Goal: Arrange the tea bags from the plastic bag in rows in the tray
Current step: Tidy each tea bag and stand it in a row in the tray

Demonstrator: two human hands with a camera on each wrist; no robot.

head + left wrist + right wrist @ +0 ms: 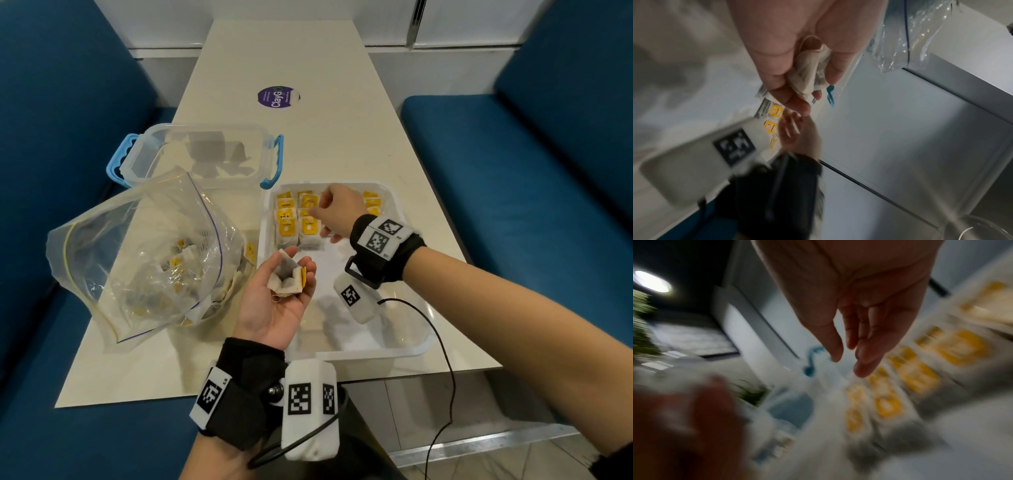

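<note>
A white tray [363,339] lies on the table in front of me. Tea bags with yellow tags [297,219] lie in rows at its far end, blurred in the right wrist view [888,405]. My right hand [339,209] hovers over those rows with fingers [865,344] relaxed and nothing in it. My left hand [274,308] is palm up at the tray's left edge, fingers curled round a small bunch of tea bags [289,279], also seen from the left wrist [807,73]. The clear zip plastic bag [147,253] lies open on the left with several tea bags inside.
A clear lidless container with blue handles [202,154] stands behind the plastic bag. A purple round sticker [278,96] is on the table farther back. Blue bench seats [513,171] flank the table. A black cable [442,342] hangs from my right wrist across the tray's near corner.
</note>
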